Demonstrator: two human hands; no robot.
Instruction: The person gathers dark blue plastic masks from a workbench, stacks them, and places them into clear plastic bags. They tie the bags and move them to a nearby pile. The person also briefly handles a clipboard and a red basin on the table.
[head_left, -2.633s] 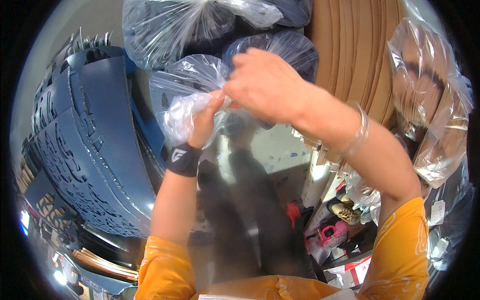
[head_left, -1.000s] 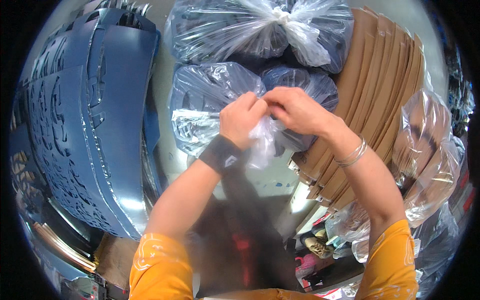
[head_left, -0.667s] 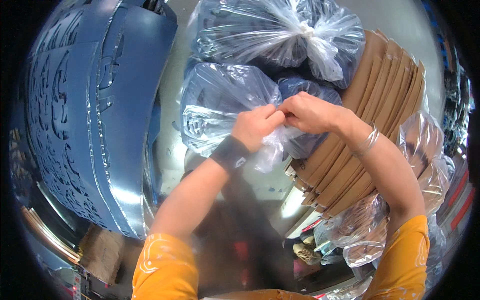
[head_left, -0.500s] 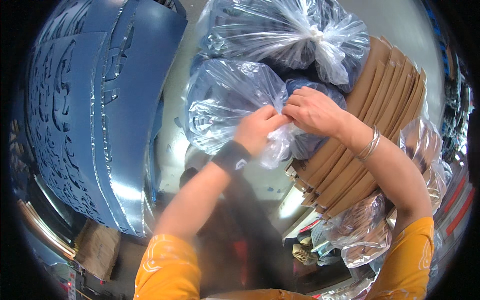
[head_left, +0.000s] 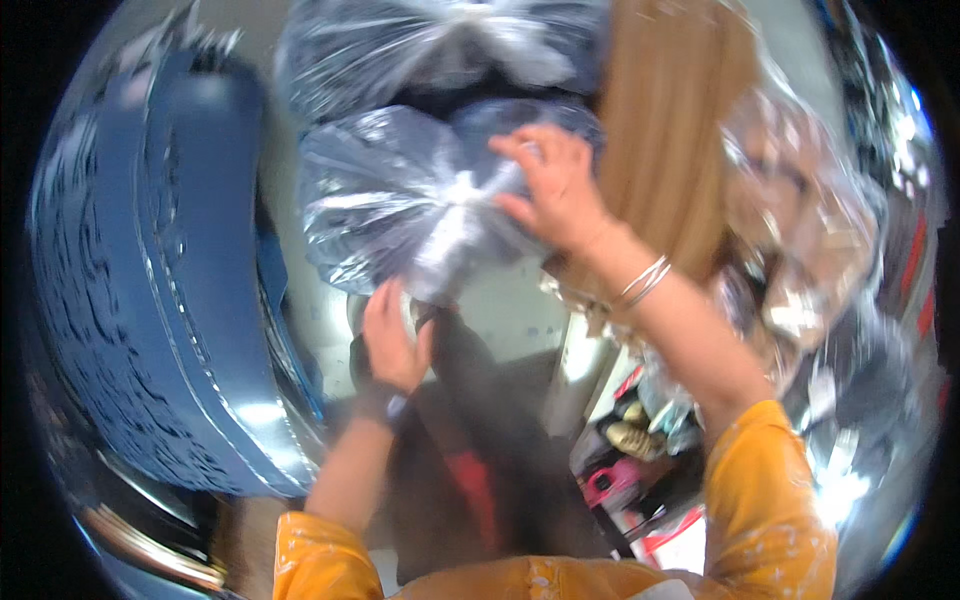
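A clear plastic bag (head_left: 375,210) with dark blue contents lies in front of me, its gathered neck drawn into a knot. At the bag's near edge is my left hand (head_left: 395,340), thumb held apart from the fingers, with a dark band on its wrist. My right hand (head_left: 560,195) is spread over the bag's right side, beside the gathered neck, and wears thin bangles. Neither hand appears to hold anything. Whether the fingertips touch the plastic is too blurred to tell. Another filled clear bag (head_left: 360,60) rests just beyond.
A large stack of dark blue cut-out sheets (head_left: 210,240) rises at the left. To the right stand brown cardboard sheets (head_left: 665,130), with clear-wrapped brown bundles (head_left: 800,230) past them. A pink object (head_left: 610,482) and other small items lie low at the right.
Both hands have let go of the bag's neck and moved apart, the left toward me, the right upward. The neck now looks knotted. My view has shifted.
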